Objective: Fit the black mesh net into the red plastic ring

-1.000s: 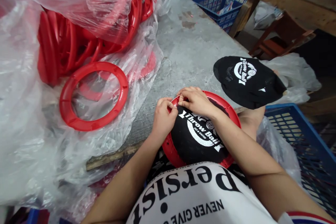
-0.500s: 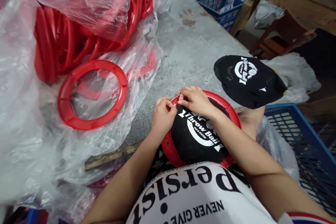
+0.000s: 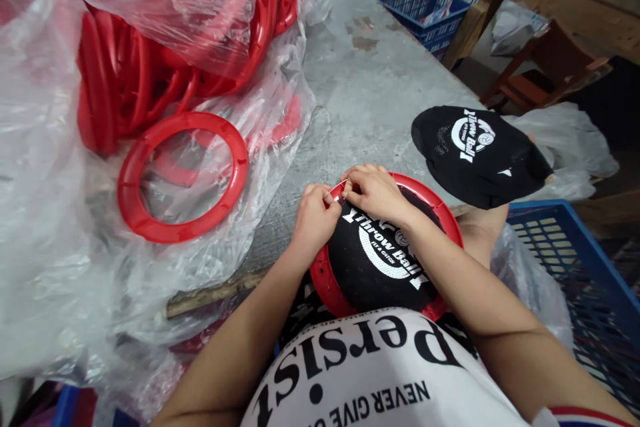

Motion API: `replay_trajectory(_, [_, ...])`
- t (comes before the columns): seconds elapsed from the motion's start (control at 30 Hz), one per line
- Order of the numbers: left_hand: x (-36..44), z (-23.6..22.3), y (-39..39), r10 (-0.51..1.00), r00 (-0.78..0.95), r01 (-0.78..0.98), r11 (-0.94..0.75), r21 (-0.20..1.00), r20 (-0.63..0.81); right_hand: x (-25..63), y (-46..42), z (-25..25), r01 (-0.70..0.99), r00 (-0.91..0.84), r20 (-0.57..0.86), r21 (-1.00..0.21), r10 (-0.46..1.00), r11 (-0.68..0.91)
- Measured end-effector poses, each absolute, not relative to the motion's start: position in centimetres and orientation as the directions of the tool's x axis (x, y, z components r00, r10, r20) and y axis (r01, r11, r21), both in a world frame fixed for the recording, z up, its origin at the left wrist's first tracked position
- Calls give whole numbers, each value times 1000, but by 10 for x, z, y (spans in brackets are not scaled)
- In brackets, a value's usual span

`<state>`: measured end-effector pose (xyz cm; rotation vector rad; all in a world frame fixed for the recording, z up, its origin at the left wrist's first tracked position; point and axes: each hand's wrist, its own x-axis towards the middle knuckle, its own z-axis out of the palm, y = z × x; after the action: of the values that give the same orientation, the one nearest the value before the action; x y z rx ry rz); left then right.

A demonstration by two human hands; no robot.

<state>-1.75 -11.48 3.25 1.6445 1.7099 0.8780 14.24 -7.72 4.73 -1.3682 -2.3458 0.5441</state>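
Two hands meet at the far edge of the red ring held against the person's lap, at the near edge of the grey worktable. Black mesh fabric printed "Throw Ball" is stretched across that ring. Left hand: fingers curled, tips pressed together on the fabric's edge just at the ring's rim. Right hand: thumb and forefinger pinching the same edge, beside the left fingertips; a thin pale strand seems to run between them, too fine to tell what it is.

Change over the last second: at first a short pale strand showed pulled out between the two hands. Now the fingertips have closed in and nearly touch, low on the rim. The ring and fabric have not turned. My reading: the fastening at this one spot on the rim is being drawn tight, with the rest of the rim untouched for now.

Around the held ring:
- Beyond it and to the left, a single loose ring lies flat on clear plastic sheeting.
- Farther left, a bagged heap of rings.
- To its right, a second printed mesh piece at the table edge.
- Right and nearer, a blue crate; another blue basket far beyond.
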Motion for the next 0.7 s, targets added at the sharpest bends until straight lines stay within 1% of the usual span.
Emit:
replay_trajectory(0.1, [-18, 35, -115, 999, -34, 600, 12, 800, 10, 144, -77, 46, 720, -467, 129, -519, 875, 461])
replay_trajectory(0.23, [-25, 37, -123, 998, 41, 535, -70, 842, 57, 147, -79, 46, 712, -472, 156, -514, 868, 479])
replay_trajectory(0.37, [-33, 35, -144, 995, 25, 559, -93, 824, 96, 149, -80, 47, 699, -484, 169, -516, 859, 495])
replay_trajectory(0.47, [-33, 31, -156, 995, -2, 583, -78, 809, 97, 152, -79, 49, 678, -506, 163, -532, 847, 507])
replay_trajectory(0.57, [-30, 28, -160, 995, -23, 594, -61, 802, 92, 154, -77, 53, 642, -567, 175, -519, 805, 565])
replay_trajectory(0.63, [-28, 27, -159, 995, -27, 601, -60, 797, 96, 152, -75, 56, 599, -642, 173, -494, 747, 630])
replay_trajectory(0.7, [-26, 27, -157, 995, -27, 607, -63, 792, 99, 150, -75, 60, 551, -724, 143, -469, 675, 690])
